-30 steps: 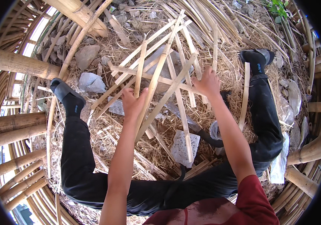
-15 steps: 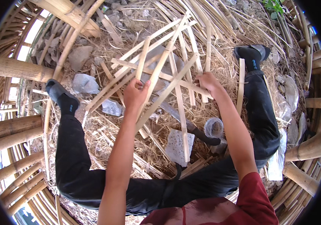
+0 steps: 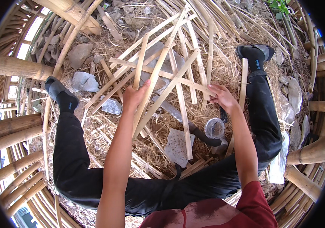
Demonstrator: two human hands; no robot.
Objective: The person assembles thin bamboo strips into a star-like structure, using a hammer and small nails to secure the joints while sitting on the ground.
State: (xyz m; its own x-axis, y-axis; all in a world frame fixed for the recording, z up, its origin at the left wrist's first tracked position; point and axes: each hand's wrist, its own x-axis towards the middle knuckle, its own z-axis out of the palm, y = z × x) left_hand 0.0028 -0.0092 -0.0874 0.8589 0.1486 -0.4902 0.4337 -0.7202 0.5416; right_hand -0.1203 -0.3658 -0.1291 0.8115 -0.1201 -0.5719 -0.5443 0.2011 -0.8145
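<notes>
Flat pale bamboo strips lie crossed over one another in a loose lattice between my legs. My left hand [image 3: 134, 95] is closed around strips at the lattice's left side, its thumb against a long slanting strip [image 3: 153, 79]; its other fingers are mostly hidden. My right hand [image 3: 223, 98] pinches the right end of a crosswise strip [image 3: 185, 81] between thumb and fingers. Below the lattice lies a machete [image 3: 204, 136] with a dark curved handle, its blade partly under the strips.
A clear plastic cup [image 3: 215, 128] stands beside the machete handle. A pale pitted block [image 3: 177, 146] lies nearer me, and grey rocks [image 3: 85, 82] are at the left. More strips [image 3: 204, 19] are piled at the far side. Bamboo poles [image 3: 18, 67] flank the straw-covered ground.
My right hand has moved right and nearer me, to the end of the crosswise strip. The strips have shifted slightly, while my left hand keeps its grip.
</notes>
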